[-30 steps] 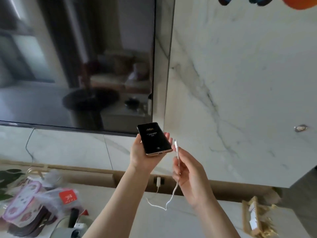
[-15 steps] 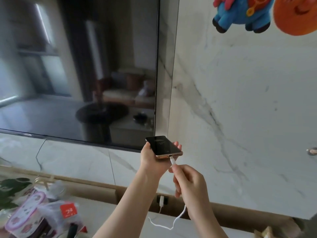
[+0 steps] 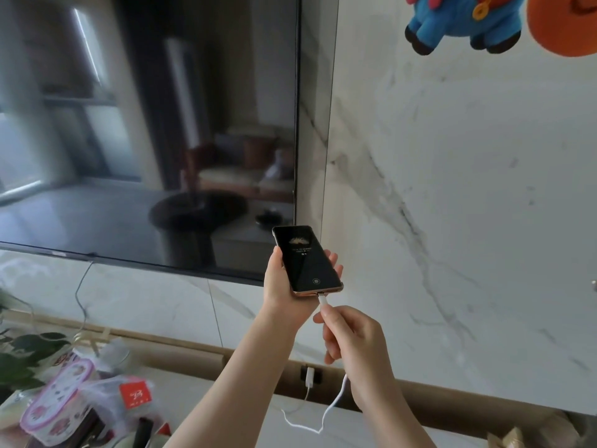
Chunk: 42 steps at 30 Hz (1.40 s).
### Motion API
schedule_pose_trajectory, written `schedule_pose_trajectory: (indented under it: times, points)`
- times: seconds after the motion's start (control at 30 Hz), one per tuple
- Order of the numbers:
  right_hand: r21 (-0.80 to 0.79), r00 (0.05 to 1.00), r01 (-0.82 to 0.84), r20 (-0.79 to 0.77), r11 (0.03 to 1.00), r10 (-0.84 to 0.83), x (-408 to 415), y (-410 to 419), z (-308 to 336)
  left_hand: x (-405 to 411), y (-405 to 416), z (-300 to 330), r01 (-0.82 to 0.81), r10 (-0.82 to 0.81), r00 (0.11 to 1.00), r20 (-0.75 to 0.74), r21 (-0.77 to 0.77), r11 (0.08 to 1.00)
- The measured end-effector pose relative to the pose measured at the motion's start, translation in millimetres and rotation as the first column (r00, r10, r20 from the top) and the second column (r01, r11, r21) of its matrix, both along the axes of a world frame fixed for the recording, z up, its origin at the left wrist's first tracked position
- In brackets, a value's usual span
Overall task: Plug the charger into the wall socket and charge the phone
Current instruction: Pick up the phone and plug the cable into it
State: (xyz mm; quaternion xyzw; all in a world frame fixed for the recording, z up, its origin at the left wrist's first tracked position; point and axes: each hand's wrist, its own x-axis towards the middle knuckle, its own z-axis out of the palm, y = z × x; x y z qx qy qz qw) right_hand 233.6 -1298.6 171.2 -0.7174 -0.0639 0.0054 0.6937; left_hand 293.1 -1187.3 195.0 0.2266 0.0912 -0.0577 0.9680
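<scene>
Left hand (image 3: pixel 284 287) grips the black glass phone (image 3: pixel 307 258). Right hand (image 3: pixel 352 334) pinches the white cable plug (image 3: pixel 324 301) (seemingly seated); push straight, avoid wiggling

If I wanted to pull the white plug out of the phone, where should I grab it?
Probably pinch the stiff white plug from below, right where it meets the phone, as the right hand fingers do. The thin cable hangs limp, so pulling there could strain it.

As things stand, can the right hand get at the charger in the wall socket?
Probably yes: the right hand sits just above the charger with nothing between, but it is pinching the cable plug at the phone.
</scene>
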Motion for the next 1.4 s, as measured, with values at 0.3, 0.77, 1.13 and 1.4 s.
schedule_pose_trajectory:
  times: [0.3, 0.77, 1.13, 1.4]
  points:
    - [-0.007, 0.999, -0.005, -0.045, 1.0, 0.005, 6, 7, -4, 10, 8, -5, 0.076, -0.078, 0.996, 0.036, 0.062, 0.995]
    - [0.025, 0.976, 0.196, -0.1, 0.98, -0.192, 8, 22, -26, 18, 14, -24, 0.138, -0.138, 0.987, 0.084, 0.009, 0.99]
    - [0.046, 0.971, 0.217, -0.114, 0.975, -0.211, 11, 39, -25, 20, 19, -29, 0.109, -0.116, 0.99, 0.079, 0.094, 0.99]
    - [0.046, 0.99, 0.091, -0.109, 0.995, -0.085, 8, 34, -33, 16, 25, -35, 0.088, -0.111, 0.987, 0.117, 0.182, 0.979]
